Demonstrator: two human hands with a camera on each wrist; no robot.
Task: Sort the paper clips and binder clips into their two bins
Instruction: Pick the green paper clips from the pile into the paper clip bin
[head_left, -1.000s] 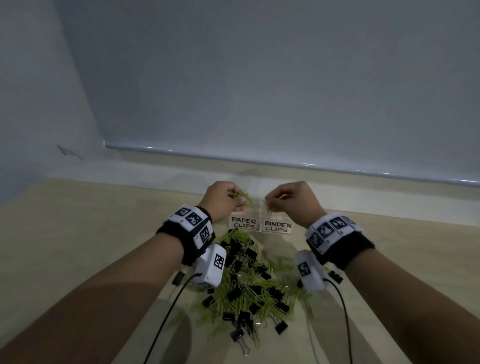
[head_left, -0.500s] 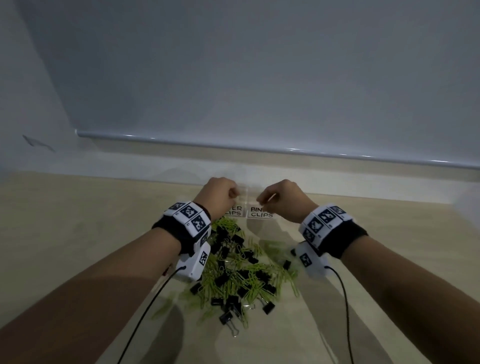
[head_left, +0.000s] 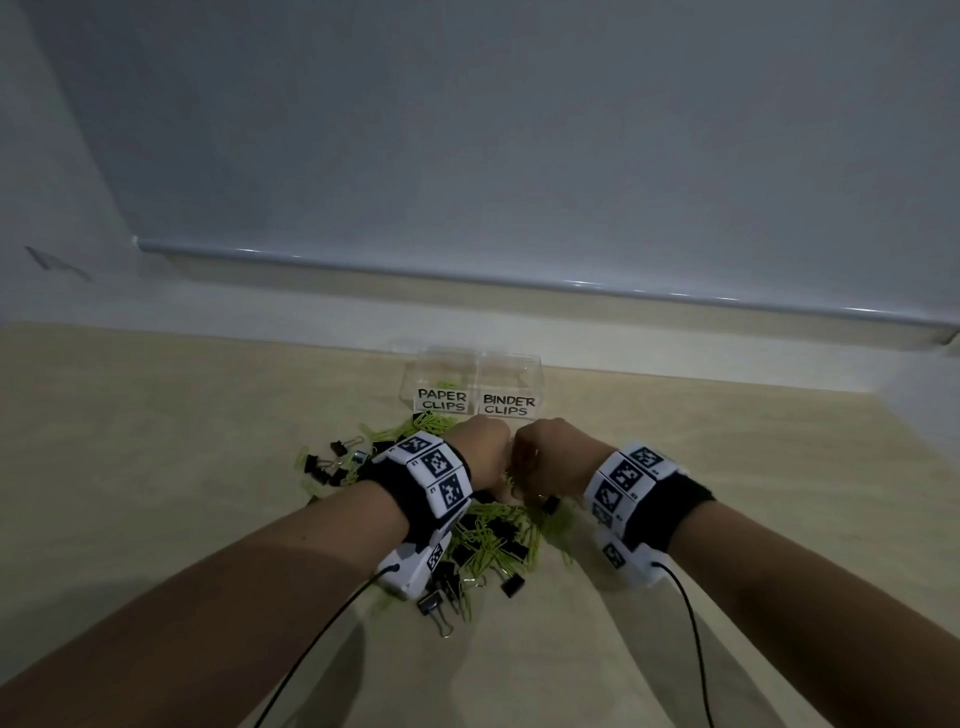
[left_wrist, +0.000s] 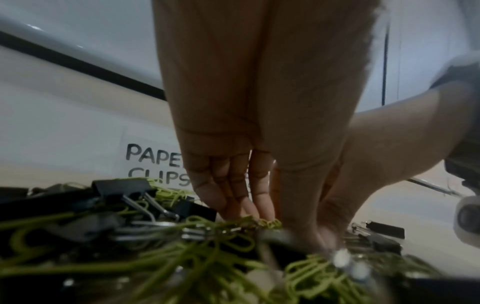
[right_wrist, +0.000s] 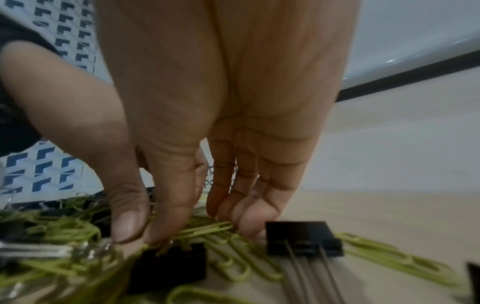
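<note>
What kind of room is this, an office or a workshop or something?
Probably an office or study desk, though little of the room shows. A pale wood-look tabletop runs up to a plain wall, two clear bins labelled PAPER CLIPS and BINDER CLIPS stand on it, and a pile of stationery clips lies before them.

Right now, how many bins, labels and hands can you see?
Bins: 2, paper clips bin, binder clips bin
Labels: 2, PAPER CLIPS label, BINDER CLIPS label
Hands: 2, left hand, right hand
Total: 6
Loose paper clips and binder clips: too tangled to count
</note>
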